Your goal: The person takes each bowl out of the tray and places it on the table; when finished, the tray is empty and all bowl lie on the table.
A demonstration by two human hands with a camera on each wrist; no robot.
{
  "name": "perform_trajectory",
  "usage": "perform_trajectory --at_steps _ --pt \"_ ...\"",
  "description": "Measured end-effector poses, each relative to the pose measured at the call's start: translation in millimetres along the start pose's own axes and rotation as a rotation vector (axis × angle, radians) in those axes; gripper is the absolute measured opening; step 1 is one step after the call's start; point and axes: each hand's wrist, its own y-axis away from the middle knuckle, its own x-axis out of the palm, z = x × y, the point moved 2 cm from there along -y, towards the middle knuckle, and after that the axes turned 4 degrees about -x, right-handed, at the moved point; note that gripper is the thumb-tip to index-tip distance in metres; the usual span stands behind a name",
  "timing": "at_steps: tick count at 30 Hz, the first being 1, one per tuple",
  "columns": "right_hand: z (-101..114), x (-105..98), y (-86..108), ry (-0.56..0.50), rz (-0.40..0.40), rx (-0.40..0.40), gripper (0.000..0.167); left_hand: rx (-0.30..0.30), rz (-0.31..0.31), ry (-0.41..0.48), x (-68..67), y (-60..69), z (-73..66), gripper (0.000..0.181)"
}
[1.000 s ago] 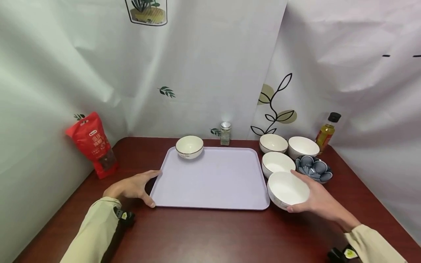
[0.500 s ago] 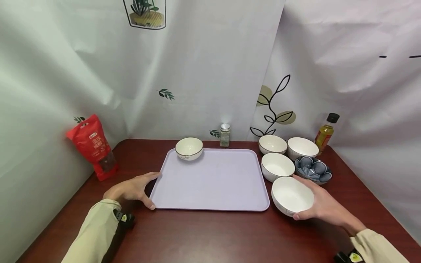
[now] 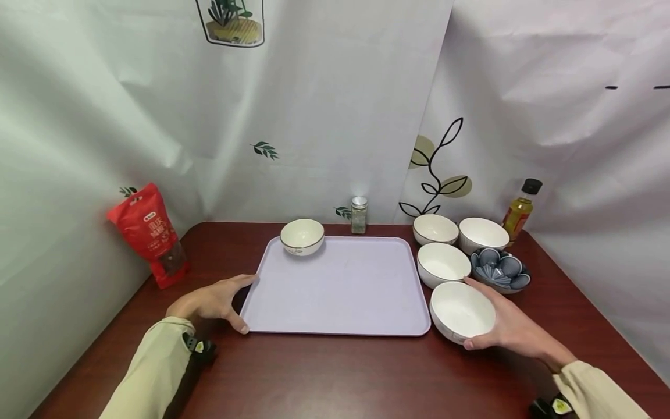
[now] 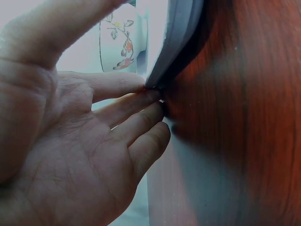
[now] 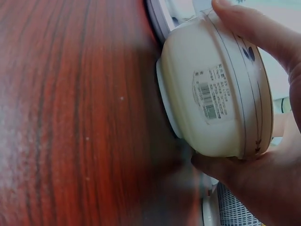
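Note:
My left hand [image 3: 214, 299] touches the left edge of a pale lavender tray [image 3: 340, 291], thumb near its front corner. In the left wrist view its fingers [image 4: 127, 108] are fairly straight, their tips at the tray rim. A white bowl [image 3: 463, 314] stands just beyond the tray's right front corner, and my right hand [image 3: 515, 326] grips its right side between thumb and fingers. The right wrist view shows a barcode label on this bowl [image 5: 207, 94], its foot close to or on the table. Another white bowl [image 3: 302, 237] sits on the tray's back left corner.
Right of the tray stand three more white bowls [image 3: 444, 265] and a dark patterned bowl holding blue-grey pieces [image 3: 499, 269]. An oil bottle [image 3: 519, 212] is behind them. A spice jar [image 3: 359, 215] stands behind the tray; a red packet [image 3: 152, 235] leans at left.
My right hand and the bowl in it have shifted slightly towards me and to the right, away from the tray corner. My left hand has stayed at the tray edge.

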Motion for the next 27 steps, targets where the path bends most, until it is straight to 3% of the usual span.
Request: perform_trajectory --at_steps 6,9,13,16,18,20,22,27 --pt "-1 2 -0.2 -0.008 0.021 -0.049 0.121 0.001 -0.002 -0.002 0.5 2.1 0.6 0.114" --pt "2 -2 -1.3 0.008 0.072 -0.086 0.122 0.008 -0.008 -0.008 0.6 1.5 1.2 0.115" --pt "11 -23 -4.8 0.120 0.237 -0.092 0.113 0.012 -0.018 -0.015 1.1 -0.8 1.9 0.116" --pt "21 -48 -8.0 0.152 0.388 -0.022 0.102 0.024 -0.019 -0.029 1.6 -1.9 1.5 0.115" --pt "29 -66 -11.7 0.158 0.431 0.025 0.094 0.024 -0.018 -0.024 3.1 -2.2 0.6 0.116" --pt "40 -80 -18.5 0.158 0.426 0.041 0.085 0.035 -0.020 -0.026 3.9 -1.7 -1.2 0.116" --pt "52 -86 -29.1 0.171 0.377 -0.008 0.077 0.031 -0.019 -0.023 3.8 -0.8 -2.8 0.116" --pt "78 -80 -65.4 0.178 0.315 -0.101 0.056 0.019 -0.018 -0.028 2.5 0.7 -2.5 0.116"
